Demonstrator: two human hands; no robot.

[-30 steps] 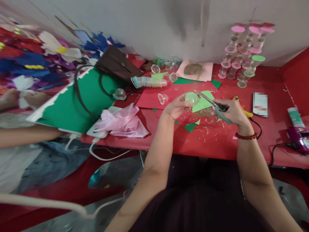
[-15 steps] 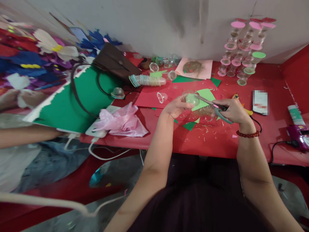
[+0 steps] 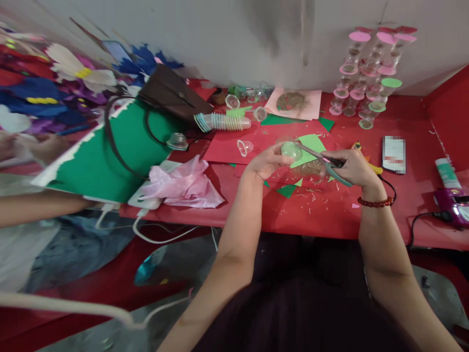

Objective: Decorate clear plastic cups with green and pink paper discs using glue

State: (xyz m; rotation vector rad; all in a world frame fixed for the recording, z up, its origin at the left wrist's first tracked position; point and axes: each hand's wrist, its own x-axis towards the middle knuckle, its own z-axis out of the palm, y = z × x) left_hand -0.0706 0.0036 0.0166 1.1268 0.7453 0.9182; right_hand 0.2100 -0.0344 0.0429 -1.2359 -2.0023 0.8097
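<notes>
My left hand (image 3: 270, 160) is closed on a clear plastic cup (image 3: 292, 150) with a light green tint at its mouth. In my right hand (image 3: 354, 168) is a pair of scissors (image 3: 334, 173), its grey-green handles around my fingers. The scissor blades reach left to the cup's edge; whether they are apart is too small to tell. Light green paper (image 3: 313, 143) lies under the blades. Below, a sheet of red paper (image 3: 227, 146) carries another clear cup (image 3: 245, 147). Thin paper trimmings and green scraps (image 3: 287, 190) are scattered around.
A stack of rimmed cups (image 3: 223, 121), a brown bag (image 3: 176, 93) and a pink plastic bag (image 3: 186, 183) sit leftward. Joined cups (image 3: 366, 78) hang at the back right, near a phone (image 3: 394, 155) and glue stick (image 3: 447, 172). Another person's hands (image 3: 36, 146) work at far left.
The view has shifted very slightly. My hands, the cup and the scissors keep nearly the same places. At far left, the other person's hands have moved a little.
</notes>
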